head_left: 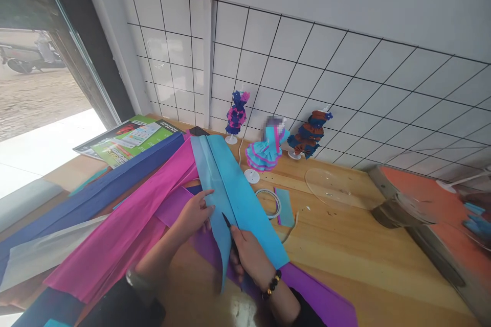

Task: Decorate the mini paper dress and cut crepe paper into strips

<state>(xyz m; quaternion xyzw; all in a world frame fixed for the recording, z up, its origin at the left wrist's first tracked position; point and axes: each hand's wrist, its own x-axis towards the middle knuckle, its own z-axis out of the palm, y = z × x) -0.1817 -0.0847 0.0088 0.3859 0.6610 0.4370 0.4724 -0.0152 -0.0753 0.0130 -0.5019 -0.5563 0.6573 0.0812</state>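
Blue paper [245, 196] slants lengthwise, far left to near right; right grip [249, 253] clasps dark tool [226, 220], left grip [193, 213] unclear.

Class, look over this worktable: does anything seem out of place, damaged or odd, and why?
A few small scraps lie loose on the wooden table, right of the tape roll, like litter. The purple paper sticks out crookedly from under the light blue paper, which looks untidy. Nothing seems plainly broken or spilled.
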